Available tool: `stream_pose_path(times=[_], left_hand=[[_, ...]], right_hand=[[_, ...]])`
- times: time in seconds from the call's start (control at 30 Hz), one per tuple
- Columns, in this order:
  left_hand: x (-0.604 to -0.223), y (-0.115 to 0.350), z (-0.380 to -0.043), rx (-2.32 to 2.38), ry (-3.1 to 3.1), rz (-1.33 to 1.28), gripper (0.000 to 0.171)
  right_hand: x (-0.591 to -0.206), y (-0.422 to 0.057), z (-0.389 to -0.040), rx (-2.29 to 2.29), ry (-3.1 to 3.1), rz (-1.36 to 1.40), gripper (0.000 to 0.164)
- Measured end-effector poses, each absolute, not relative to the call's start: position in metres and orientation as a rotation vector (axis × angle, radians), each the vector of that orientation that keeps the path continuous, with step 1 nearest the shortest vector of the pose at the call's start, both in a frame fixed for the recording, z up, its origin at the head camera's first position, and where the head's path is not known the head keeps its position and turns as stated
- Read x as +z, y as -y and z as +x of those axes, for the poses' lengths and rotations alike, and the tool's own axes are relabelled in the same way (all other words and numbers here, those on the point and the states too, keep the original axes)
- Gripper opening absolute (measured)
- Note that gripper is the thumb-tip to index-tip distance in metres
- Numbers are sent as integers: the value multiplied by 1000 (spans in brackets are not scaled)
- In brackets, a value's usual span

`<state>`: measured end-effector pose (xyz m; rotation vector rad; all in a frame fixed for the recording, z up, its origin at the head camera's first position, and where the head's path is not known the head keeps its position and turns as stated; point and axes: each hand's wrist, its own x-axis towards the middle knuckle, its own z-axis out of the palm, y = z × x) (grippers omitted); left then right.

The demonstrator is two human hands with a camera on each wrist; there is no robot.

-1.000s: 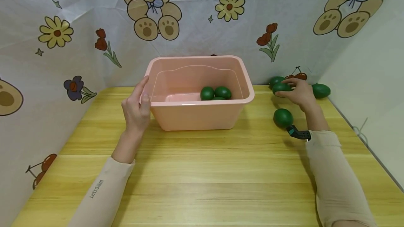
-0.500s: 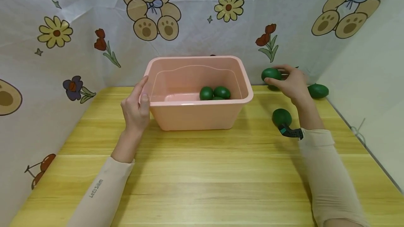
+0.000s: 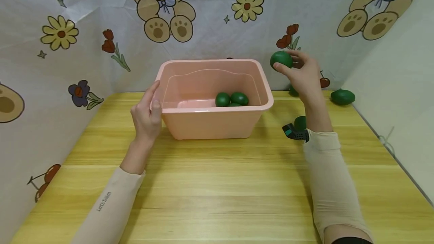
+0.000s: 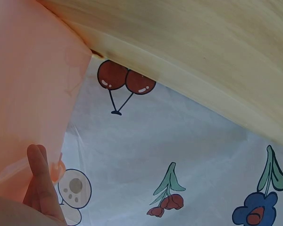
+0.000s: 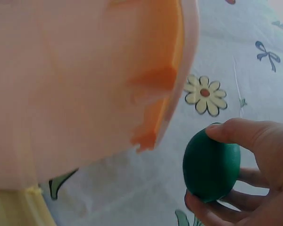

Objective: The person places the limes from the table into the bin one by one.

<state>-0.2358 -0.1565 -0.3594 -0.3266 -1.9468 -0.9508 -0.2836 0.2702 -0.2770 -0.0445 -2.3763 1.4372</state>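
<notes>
My right hand (image 3: pixel 303 71) holds a dark green, smooth lime-like fruit (image 3: pixel 281 60) between thumb and fingers. It is lifted off the table, just right of the pink plastic bin's (image 3: pixel 210 123) rim and above it. In the right wrist view, the fruit (image 5: pixel 211 165) hangs beside the bin's outer wall (image 5: pixel 75 94). My left hand (image 3: pixel 146 118) grips the bin at its left end; fingers of that hand (image 4: pixel 41 183) show against the pink wall in the left wrist view. Several similar green fruits (image 3: pixel 239 98) lie in the bin's right half.
Another green fruit (image 3: pixel 343 97) lies at the right back of the wooden table (image 3: pixel 217 191). One fruit (image 3: pixel 300 122) sits partly behind the right wrist's black camera strap (image 3: pixel 295 132), and one (image 3: pixel 293 92) is mostly hidden by the right hand. A printed cloth (image 3: pixel 210 18) hangs behind.
The right hand has picked up a green fruit from the back right group and carried it up and left toward the bin. The left hand and the bin stay put.
</notes>
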Motion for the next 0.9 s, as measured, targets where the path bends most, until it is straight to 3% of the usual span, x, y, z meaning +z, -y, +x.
stream_pose_path(times=[0.5,0.9], left_hand=[[-359,156,-238,-942,1957,-320,67],[-357,160,-236,-932,1994,-318,67]], right_hand=[[-284,-214,-298,1430,2278,314,58],[-282,-238,-282,1397,2439,228,42]])
